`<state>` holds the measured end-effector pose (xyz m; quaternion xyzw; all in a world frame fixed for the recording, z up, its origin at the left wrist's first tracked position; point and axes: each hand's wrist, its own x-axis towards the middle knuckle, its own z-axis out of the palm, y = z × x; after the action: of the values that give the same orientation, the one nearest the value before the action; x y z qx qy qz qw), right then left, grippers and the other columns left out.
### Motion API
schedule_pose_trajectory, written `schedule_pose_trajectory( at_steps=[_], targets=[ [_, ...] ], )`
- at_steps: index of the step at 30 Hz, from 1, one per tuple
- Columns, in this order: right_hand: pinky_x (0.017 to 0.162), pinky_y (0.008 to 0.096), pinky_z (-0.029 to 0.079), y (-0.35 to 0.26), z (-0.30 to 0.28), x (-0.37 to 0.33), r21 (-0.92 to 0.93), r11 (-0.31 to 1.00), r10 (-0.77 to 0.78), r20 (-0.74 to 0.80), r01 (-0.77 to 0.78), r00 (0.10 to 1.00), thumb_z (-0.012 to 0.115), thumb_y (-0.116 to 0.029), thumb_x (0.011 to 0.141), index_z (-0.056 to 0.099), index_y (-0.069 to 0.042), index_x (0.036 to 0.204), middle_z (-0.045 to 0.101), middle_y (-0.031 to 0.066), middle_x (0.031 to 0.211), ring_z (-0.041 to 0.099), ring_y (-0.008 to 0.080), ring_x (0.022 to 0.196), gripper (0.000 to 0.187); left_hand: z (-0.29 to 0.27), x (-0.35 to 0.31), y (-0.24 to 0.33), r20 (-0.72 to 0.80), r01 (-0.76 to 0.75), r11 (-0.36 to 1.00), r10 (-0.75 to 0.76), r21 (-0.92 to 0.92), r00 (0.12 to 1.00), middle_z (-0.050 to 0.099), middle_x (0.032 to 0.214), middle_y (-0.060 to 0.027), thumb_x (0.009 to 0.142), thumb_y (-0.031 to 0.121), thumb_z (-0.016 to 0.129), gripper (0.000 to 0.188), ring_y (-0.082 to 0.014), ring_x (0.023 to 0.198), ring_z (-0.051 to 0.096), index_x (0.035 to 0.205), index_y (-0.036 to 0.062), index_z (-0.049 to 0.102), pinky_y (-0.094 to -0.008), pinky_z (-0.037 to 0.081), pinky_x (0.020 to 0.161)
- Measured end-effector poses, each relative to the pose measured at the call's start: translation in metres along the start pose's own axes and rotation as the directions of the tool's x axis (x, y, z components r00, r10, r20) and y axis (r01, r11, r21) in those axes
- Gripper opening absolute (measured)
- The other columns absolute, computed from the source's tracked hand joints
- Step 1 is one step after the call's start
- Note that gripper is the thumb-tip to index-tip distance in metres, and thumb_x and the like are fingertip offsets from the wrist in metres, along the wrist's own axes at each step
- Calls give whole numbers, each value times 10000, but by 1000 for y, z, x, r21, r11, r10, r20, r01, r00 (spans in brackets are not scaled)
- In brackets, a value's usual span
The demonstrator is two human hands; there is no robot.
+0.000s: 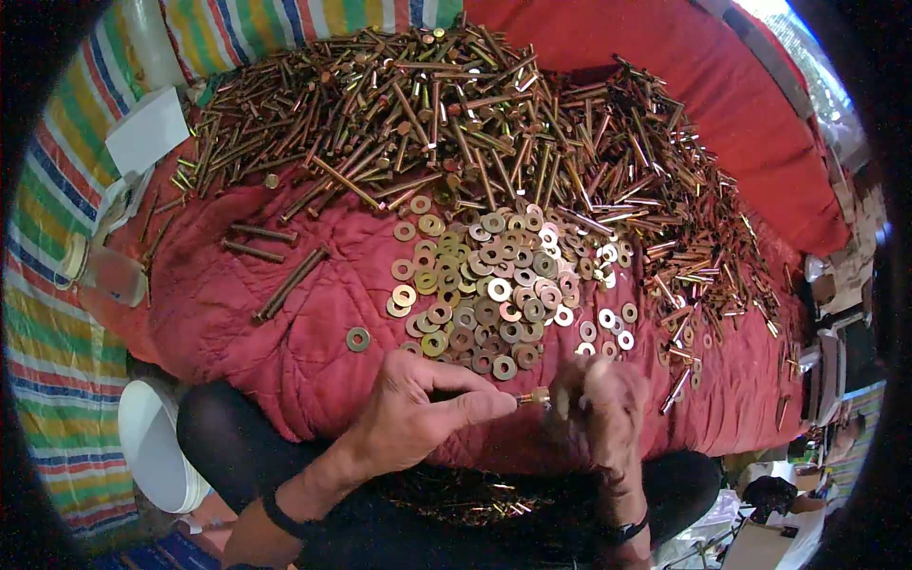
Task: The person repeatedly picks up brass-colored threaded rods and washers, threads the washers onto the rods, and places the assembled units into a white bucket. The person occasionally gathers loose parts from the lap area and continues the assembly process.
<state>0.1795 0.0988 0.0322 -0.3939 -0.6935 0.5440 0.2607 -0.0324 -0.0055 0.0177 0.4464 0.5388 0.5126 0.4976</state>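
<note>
My left hand (pixel 418 413) is closed in a pinch with thumb and forefinger on a bolt. Only a short end of this bolt (pixel 525 398) shows past the fingertips, with a brassy, wider piece at its tip, too small to make out. Close to that tip is my right hand (pixel 608 404), its fingers curled and smeared by motion, so whether it holds anything is unclear. Just beyond both hands lies a heap of flat washers (pixel 499 290) on a red quilted cloth (pixel 370 285). One single washer (pixel 357 339) lies apart, left of the heap.
A large pile of long bolts (pixel 408 114) covers the back and right of the cloth. A few loose bolts (pixel 290 282) lie at left. A clear jar (pixel 109 271), a white box (pixel 147 131) and a white bucket (pixel 152 446) stand along the left side. More metal pieces (pixel 465 499) show between my legs.
</note>
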Motion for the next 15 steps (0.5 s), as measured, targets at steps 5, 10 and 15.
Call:
schedule_pose_trajectory(
  at_steps=[5, 10, 15],
  targets=[
    [620, 268, 506, -1, -6, 6, -104, 961, -256, 0, 255, 967, 767, -227, 864, 735, 47, 904, 702, 102, 802, 666, 170, 669, 279, -3, 3, -4, 6, 70, 995, -69, -73, 998, 796, 894, -75, 916, 105, 762, 152, -72, 808, 698, 1003, -11, 807, -239, 548, 742],
    [736, 315, 571, -2, -6, 10, -152, 898, -390, 156, 412, 907, 851, -51, 792, 759, -22, 1071, 749, 98, 960, 731, 211, 837, 295, -4, 1, -2, 9, 98, 991, -98, -88, 995, 785, 858, -51, 904, 135, 774, 169, -68, 775, 680, 960, -20, 807, -234, 532, 711],
    [700, 317, 542, 2, -1, 3, -336, 824, -411, 202, 457, 889, 818, -72, 852, 751, -23, 1082, 743, 94, 919, 721, 243, 805, 245, -1, 2, -4, 5, 82, 991, -82, -104, 997, 781, 848, -53, 905, 165, 776, 196, -75, 765, 680, 944, -24, 806, -234, 530, 703]
  ],
)
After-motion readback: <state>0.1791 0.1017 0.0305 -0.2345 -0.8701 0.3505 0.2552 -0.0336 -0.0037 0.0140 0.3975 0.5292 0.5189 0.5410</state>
